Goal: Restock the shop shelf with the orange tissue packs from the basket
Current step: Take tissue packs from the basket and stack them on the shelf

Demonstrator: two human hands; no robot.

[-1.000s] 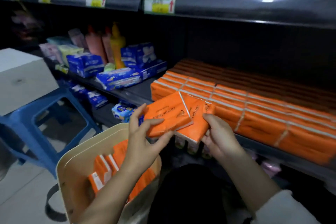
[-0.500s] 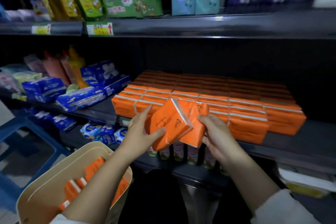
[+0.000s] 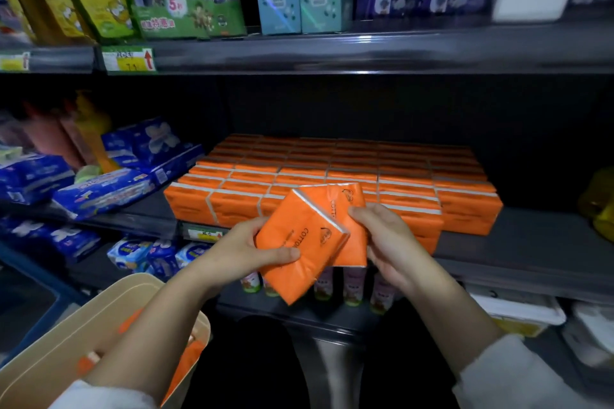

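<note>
Two orange tissue packs are in my hands, in front of the middle shelf. My left hand (image 3: 242, 252) grips the nearer pack (image 3: 299, 246) with its thumb on the pack's face. My right hand (image 3: 388, 242) holds the second pack (image 3: 345, 206), which sits partly behind the first. Rows of orange tissue packs (image 3: 349, 176) fill the dark shelf (image 3: 531, 242) just beyond. The beige basket (image 3: 66, 335) stands at the lower left, under my left forearm, with more orange packs (image 3: 189, 355) inside.
Blue wipe packs (image 3: 99, 189) and bottles lie left of the orange stack. The upper shelf (image 3: 365, 50) carries green, teal and purple packages. Small bottles (image 3: 352, 285) stand on the lower shelf below my hands. A yellow item (image 3: 598, 202) sits at the far right.
My view has risen from the basket toward the shelf. Both hands have carried the two packs up and closer to the front row of the orange stack.
</note>
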